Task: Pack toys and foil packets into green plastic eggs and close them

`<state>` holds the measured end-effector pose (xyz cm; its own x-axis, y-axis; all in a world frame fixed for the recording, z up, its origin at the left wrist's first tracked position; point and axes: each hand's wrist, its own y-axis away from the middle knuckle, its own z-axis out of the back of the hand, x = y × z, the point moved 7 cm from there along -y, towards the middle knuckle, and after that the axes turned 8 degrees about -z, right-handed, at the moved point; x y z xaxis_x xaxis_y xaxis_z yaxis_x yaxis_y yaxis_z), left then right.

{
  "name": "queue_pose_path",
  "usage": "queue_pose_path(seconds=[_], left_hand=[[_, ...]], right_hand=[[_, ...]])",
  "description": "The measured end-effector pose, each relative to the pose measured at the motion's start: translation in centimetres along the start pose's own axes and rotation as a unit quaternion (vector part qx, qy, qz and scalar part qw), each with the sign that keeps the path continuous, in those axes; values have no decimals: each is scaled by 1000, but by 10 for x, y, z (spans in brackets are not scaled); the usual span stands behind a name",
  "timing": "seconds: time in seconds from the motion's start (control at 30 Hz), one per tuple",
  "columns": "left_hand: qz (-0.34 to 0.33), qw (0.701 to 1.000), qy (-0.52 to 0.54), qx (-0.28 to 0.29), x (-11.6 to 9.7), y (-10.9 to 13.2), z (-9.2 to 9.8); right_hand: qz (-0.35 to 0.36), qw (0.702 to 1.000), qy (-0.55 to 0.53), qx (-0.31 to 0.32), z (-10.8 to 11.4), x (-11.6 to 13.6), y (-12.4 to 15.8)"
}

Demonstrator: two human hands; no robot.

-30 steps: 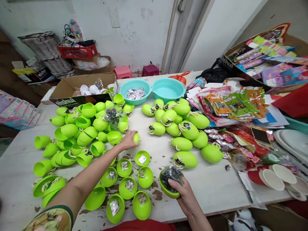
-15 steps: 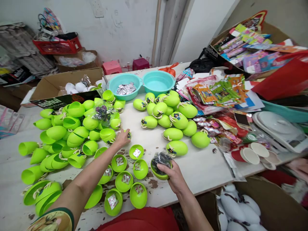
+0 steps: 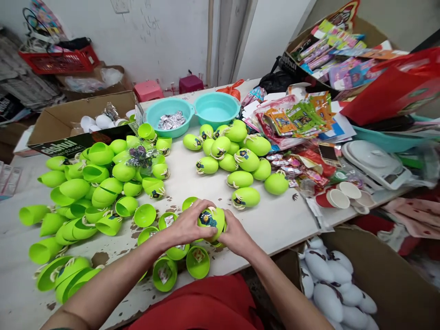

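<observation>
Near the table's front edge, my left hand [image 3: 192, 223] and my right hand [image 3: 236, 233] both grip a green egg [image 3: 212, 223] with a dark printed picture and pale cord-like parts. The fingers of both hands wrap its sides, and whatever is inside it is hidden. Beneath and left of the hands stand several open green cups [image 3: 198, 262], some with small packets in them. Closed green eggs [image 3: 248, 160] lie in a group beyond my right hand. To the left is a large heap of green shell halves [image 3: 105, 195], with a clear bag of dark items [image 3: 140, 156] on top.
Two joined turquoise basins [image 3: 216, 110] stand at the back, the left one holding silvery packets. A cardboard box [image 3: 82, 107] is behind the heap. Snack packets [image 3: 302, 117], paper cups [image 3: 338, 198] and a white scale-like item [image 3: 374, 160] crowd the right. White eggs fill a box [image 3: 385, 275] below.
My left hand has come back from the heap to meet my right hand with a green shell. The dark bagged item in the right-hand shell is now out of sight. The view has shifted slightly.
</observation>
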<state>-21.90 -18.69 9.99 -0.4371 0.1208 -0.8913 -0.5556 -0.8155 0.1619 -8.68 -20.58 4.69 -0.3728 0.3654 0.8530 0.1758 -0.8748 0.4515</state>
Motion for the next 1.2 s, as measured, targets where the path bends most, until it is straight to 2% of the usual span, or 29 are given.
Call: queue_pose_path(seconds=[0.1, 0.17, 0.23, 0.3, 0.37, 0.43, 0.5, 0.6, 0.73, 0.97, 1.13, 1.2], left_hand=[[29, 998, 57, -25, 13, 4, 7], [56, 989, 123, -52, 20, 9, 10], [62, 981, 170, -70, 21, 14, 11], [47, 983, 164, -69, 18, 17, 10], [9, 991, 117, -56, 11, 17, 10], [-39, 996, 74, -40, 2, 17, 10], [-69, 996, 44, -38, -4, 17, 11], [-45, 997, 1, -57, -7, 18, 16], [2, 997, -25, -71, -14, 22, 23], [41, 999, 6, -26, -17, 22, 33], [51, 988, 139, -31, -4, 26, 24], [50, 986, 157, -27, -2, 28, 21]], right_hand=[[4, 996, -45, 78, 3, 7, 5], [-2, 984, -134, 117, 5, 10, 9], [-19, 962, -240, 127, 4, 9, 11], [-44, 935, -322, 145, -3, 6, 13], [-60, 916, -358, 172, -12, 3, 15], [-60, 926, -333, 165, -14, 1, 16], [-55, 950, -278, 130, -10, 0, 17], [-20, 975, -211, 62, 1, 5, 19], [35, 989, -144, 0, 7, 16, 25], [59, 995, -81, -27, 7, 29, 32], [88, 994, -53, -37, 12, 39, 35], [92, 994, -46, -30, 13, 41, 36]])
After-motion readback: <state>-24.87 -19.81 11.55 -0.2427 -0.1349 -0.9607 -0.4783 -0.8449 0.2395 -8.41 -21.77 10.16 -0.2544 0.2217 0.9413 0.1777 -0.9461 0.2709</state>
